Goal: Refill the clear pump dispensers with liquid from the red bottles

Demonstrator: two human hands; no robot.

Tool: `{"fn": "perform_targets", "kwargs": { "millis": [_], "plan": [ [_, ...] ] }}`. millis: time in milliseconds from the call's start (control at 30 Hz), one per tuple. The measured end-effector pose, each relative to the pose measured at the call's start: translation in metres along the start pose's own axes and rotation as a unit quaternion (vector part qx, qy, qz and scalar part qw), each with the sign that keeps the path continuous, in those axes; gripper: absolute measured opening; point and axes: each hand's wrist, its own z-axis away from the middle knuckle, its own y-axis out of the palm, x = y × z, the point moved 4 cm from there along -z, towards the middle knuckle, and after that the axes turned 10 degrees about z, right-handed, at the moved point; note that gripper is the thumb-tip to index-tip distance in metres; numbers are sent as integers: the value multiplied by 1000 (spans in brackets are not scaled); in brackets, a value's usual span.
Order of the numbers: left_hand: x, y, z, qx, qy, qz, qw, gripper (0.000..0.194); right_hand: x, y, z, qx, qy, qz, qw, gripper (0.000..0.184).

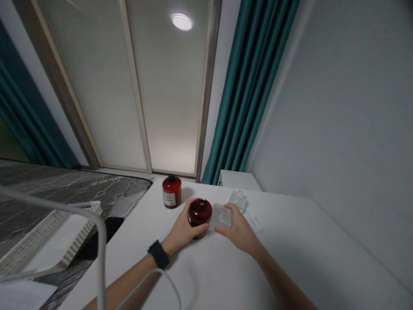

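My left hand, with a dark watch on the wrist, is wrapped around a dark red glass bottle that stands on the white table. In my right hand is a clear, block-shaped container, gripped between thumb and fingers close to the bottle's right side. Whether the two touch I cannot tell. A second red bottle with a black neck and a white label stands upright farther back to the left. Just beyond my right hand lies a crumpled clear plastic piece.
A white perforated basket is at the left, below the table's left edge. A pale cable crosses the near left, over my left forearm. Behind the table are a white cabinet, a teal curtain and frosted sliding doors.
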Motion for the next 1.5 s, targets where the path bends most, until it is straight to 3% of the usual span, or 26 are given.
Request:
{"fn": "perform_targets", "kwargs": {
  "millis": [167, 267, 400, 633, 800, 933, 1067, 1200, 1400, 1500],
  "plan": [
    [-14, 0, 3, 9, 21, 44, 999, 72, 19, -12, 14, 35, -2, -95, 995, 61],
    [-22, 6, 7, 5, 32, 77, 997, 84, 22, -12, 26, 33, -4, -168, 985, 62],
    [-28, 13, 12, -2, 29, 97, 995, 92, 16, -2, 41, 8, 2, -258, 966, 66],
    [-24, 15, 13, -9, 20, 50, 999, 84, 1, 23, 47, -24, -8, -307, 951, 77],
    [-30, 14, 11, -13, 22, -9, 1000, 73, 4, 21, 45, -37, -29, -289, 956, 85],
    [-40, 5, 7, 16, 53, -77, 995, 73, 8, 15, 47, -70, -35, -276, 958, 88],
    [-44, -10, 1, 66, 102, -223, 967, 73, 6, 11, 50, -81, -48, -214, 972, 92],
    [-44, -22, -3, 81, 132, -291, 944, 77, 2, 7, 49, -97, -70, -109, 987, 93],
    [-45, -14, 1, 168, 147, -320, 921, 76, 1, 1, 50, -93, -90, -58, 990, 96],
    [-47, -10, 3, 180, 148, -328, 916, 77, 3, -3, 52, -74, -79, -30, 994, 98]
  ]
}}
